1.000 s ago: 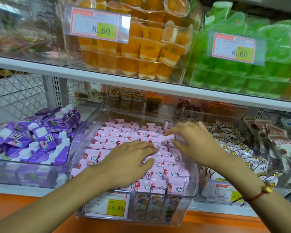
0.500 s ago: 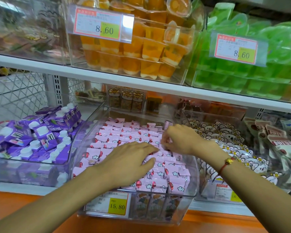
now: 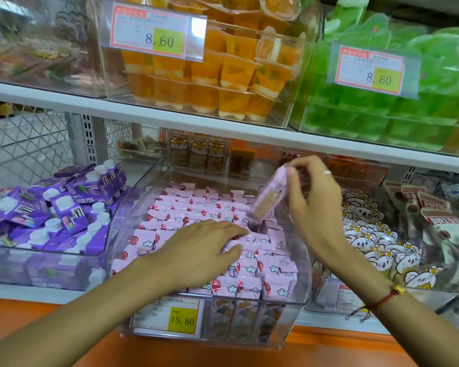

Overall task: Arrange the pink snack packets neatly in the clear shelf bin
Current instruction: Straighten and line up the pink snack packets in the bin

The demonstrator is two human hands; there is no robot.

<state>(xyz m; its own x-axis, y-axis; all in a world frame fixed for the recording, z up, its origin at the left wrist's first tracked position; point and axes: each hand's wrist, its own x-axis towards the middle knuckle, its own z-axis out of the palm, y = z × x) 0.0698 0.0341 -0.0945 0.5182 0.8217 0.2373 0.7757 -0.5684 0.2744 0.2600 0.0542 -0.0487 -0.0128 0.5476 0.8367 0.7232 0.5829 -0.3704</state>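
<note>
Fingers [image 3: 293, 172] right hand: pinch raised packet [image 3: 268, 198] | above bin [image 3: 301, 274]

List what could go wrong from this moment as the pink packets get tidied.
The right hand pinches a lifted packet only by its top edge; it may slip and knock the rows of pink packets askew. The left hand lies flat on the front rows and could drag them out of line inside the clear bin.
</note>
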